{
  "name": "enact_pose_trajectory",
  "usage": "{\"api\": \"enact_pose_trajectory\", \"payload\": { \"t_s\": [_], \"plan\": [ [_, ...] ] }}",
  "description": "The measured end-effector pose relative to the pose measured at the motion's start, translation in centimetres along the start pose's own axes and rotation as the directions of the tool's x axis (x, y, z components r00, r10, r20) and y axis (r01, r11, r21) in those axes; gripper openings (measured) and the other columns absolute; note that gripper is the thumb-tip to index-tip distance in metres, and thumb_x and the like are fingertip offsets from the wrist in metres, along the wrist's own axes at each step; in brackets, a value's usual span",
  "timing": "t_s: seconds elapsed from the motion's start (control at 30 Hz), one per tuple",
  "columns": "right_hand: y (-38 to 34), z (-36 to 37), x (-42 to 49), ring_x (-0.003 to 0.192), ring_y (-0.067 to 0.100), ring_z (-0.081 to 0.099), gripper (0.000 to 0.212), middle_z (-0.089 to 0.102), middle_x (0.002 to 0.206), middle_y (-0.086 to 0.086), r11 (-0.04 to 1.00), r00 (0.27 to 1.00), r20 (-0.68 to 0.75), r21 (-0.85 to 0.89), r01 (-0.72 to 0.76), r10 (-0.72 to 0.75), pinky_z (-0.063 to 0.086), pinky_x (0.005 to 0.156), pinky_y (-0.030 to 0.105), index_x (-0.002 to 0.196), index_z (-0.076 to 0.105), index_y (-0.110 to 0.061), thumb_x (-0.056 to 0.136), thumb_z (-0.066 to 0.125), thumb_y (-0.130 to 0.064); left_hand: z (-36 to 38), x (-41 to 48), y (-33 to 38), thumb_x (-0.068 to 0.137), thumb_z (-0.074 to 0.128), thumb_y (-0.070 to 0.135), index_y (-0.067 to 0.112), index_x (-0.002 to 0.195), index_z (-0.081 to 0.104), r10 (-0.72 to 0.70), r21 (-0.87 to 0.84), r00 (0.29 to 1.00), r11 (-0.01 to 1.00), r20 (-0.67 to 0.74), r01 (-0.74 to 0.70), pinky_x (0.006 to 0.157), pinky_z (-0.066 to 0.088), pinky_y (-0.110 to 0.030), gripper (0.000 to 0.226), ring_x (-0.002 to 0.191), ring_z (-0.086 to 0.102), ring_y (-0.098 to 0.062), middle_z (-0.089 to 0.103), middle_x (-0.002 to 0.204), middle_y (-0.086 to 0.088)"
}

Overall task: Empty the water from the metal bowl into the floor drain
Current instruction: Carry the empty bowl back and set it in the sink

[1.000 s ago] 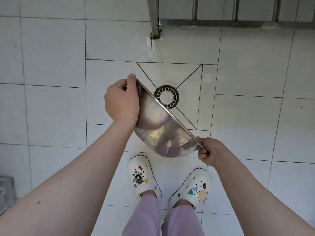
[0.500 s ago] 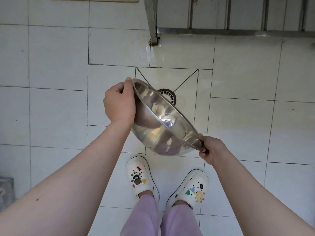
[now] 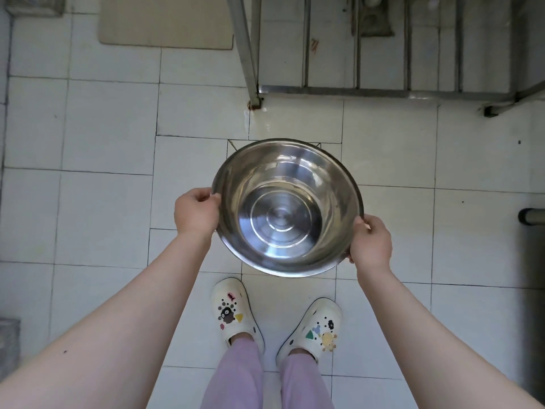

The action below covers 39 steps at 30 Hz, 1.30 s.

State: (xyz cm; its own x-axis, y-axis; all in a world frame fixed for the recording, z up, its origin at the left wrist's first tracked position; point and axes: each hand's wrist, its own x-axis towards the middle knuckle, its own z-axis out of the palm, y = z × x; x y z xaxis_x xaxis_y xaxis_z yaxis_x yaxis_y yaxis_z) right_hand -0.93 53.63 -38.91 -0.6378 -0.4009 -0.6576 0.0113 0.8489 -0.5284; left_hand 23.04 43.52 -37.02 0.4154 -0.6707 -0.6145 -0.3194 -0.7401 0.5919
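A round metal bowl [image 3: 287, 206] hangs level over the white tiled floor, its mouth facing up at me, and I see no pool of water in its shiny bottom. My left hand [image 3: 196, 212] grips the rim on the left side. On the right side my right hand [image 3: 371, 242] grips the rim. The floor drain is hidden under the bowl; only the corner lines of its sloped tile show at the bowl's far edge.
A metal rack [image 3: 354, 90] on legs stands on the floor just beyond the bowl. A beige mat [image 3: 165, 22] lies at the far left. My feet in white clogs [image 3: 234, 311] stand below the bowl. A dark fixture [image 3: 533, 219] is at the right edge.
The bowl has swung from steeply tipped over the drain back to level with its mouth up, and now covers the drain. Both hands kept their hold on the rim.
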Motion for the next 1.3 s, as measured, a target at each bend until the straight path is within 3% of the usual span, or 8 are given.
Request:
{"api": "enact_pose_trajectory", "payload": {
  "t_s": [0.13,0.27,0.47,0.57,0.77,0.93,1.07,1.3],
  "plan": [
    [-1.6,-2.2,-1.9,0.081,0.035,0.064,0.018,0.061,0.071,-0.002,0.997,0.998,-0.017,-0.03,0.065,-0.066,0.055,0.079,0.052,0.1,0.055,-0.02,0.094,0.041,-0.03,-1.1,-1.8,1.7,0.086,0.056,0.012,0.012,0.099,0.065,0.028,0.016,1.0,0.999,-0.008,-0.028,0.075,0.047,-0.029,0.016,0.083,0.06,-0.021,0.066,0.09,0.0],
    [-3.6,-4.7,-4.1,0.082,0.039,0.064,0.021,0.059,0.069,0.002,0.991,0.993,-0.018,-0.061,0.118,-0.12,0.054,0.079,0.054,0.103,0.053,-0.014,0.094,0.04,-0.027,-2.7,-3.9,4.1,0.085,0.056,0.01,0.014,0.092,0.06,0.069,0.025,0.997,0.997,0.027,-0.07,0.073,0.045,-0.031,0.009,0.082,0.058,-0.021,0.06,0.081,0.006],
    [-8.1,-9.8,-8.3,0.085,0.035,0.064,0.018,0.064,0.078,0.005,0.985,0.985,-0.024,-0.043,0.17,-0.171,0.054,0.08,0.053,0.101,0.053,-0.019,0.093,0.043,-0.031,-6.0,-8.7,8.6,0.084,0.059,0.013,0.014,0.088,0.059,0.114,-0.002,0.991,0.993,0.073,-0.114,0.079,0.05,-0.037,0.004,0.082,0.059,-0.025,0.064,0.089,-0.005],
    [-11.1,-12.8,-10.8,0.087,0.032,0.064,0.019,0.065,0.084,0.003,0.979,0.979,-0.038,-0.036,0.201,-0.202,0.054,0.081,0.052,0.101,0.054,-0.02,0.09,0.045,-0.032,-7.8,-11.7,11.3,0.084,0.06,0.015,0.016,0.083,0.056,0.131,-0.024,0.987,0.991,0.094,-0.129,0.078,0.05,-0.038,0.004,0.08,0.058,-0.026,0.062,0.082,-0.003],
    [-16.4,-19.2,-15.9,0.081,0.032,0.064,0.018,0.067,0.081,0.009,0.947,0.945,-0.067,-0.024,0.321,-0.321,0.054,0.078,0.051,0.103,0.056,-0.021,0.088,0.048,-0.027,-11.9,-17.8,16.4,0.088,0.056,0.015,0.021,0.079,0.052,0.201,-0.056,0.966,0.979,0.16,-0.194,0.087,0.053,-0.052,0.012,0.085,0.064,-0.03,0.064,0.089,-0.006],
    [-19.6,-24.4,-20.0,0.082,0.034,0.063,0.019,0.065,0.085,0.019,0.913,0.91,-0.087,0.01,0.409,-0.406,0.053,0.08,0.052,0.105,0.058,-0.02,0.087,0.054,-0.023,-15.3,-22.6,20.4,0.089,0.056,0.018,0.019,0.084,0.051,0.28,-0.1,0.94,0.959,0.193,-0.265,0.074,0.059,-0.044,0.007,0.075,0.064,-0.022,0.064,0.089,-0.007],
    [-22.0,-27.8,-22.9,0.077,0.032,0.06,0.019,0.054,0.069,0.008,0.881,0.881,-0.1,0.051,0.47,-0.463,0.054,0.078,0.053,0.104,0.058,-0.024,0.085,0.055,-0.02,-17.5,-25.6,23.7,0.089,0.057,0.016,0.013,0.089,0.052,0.339,-0.156,0.919,0.937,0.2,-0.312,0.065,0.055,-0.036,0.006,0.071,0.063,-0.02,0.062,0.087,-0.008],
    [-26.9,-33.5,-26.3,0.083,0.036,0.063,0.027,0.059,0.07,0.008,0.818,0.826,-0.164,0.129,0.56,-0.539,0.053,0.081,0.052,0.11,0.061,-0.018,0.084,0.055,-0.016,-20.1,-30.8,30.2,0.089,0.057,0.009,0.004,0.101,0.051,0.456,-0.264,0.874,0.875,0.169,-0.406,0.058,0.053,-0.031,0.014,0.072,0.059,-0.02,0.057,0.097,-0.015]
  ]
}}
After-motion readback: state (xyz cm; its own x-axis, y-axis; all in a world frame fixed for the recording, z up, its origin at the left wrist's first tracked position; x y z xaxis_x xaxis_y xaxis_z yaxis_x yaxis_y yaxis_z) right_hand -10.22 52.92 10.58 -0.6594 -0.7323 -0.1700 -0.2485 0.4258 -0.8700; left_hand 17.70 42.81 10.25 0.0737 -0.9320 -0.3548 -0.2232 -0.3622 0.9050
